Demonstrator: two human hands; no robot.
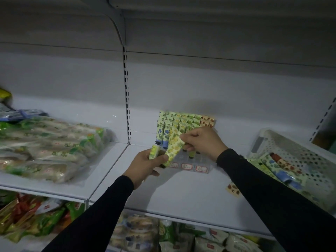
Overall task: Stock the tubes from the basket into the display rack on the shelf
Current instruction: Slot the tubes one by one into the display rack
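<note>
1. I see a white metal shelf (181, 193) in a dim shop aisle, with a flat white back panel and a slotted upright post (126, 99) dividing two bays.
2. On the left bay lies a big clear plastic bag of wrapped snacks (49, 148), soft and crinkled, in green and pale wrappers. More glossy packets (36, 220) fill the shelf below.
3. At the right edge a white perforated plastic basket (283, 142) sits tilted on the shelf; inside lie several flat printed tubes (280, 170), blue, green and red-spotted.
4. Against the back panel stands a clear plastic display rack (189, 165) with small price labels along its front. Rows of flat tubes stand upright in it, caps down, mostly yellow-green, with an orange-printed few at the right end.
5. My left hand (145, 164) holds its grip curled round two tubes, a small yellow-green one and a longer lemon-print tube (173, 148), just in front of the rack.
6. My right hand (201, 140) pinches the crimped top end of that lemon-print tube, fingers bent.
7. One orange-spotted tube (232, 188) lies loose on the shelf beside my right sleeve.
</note>
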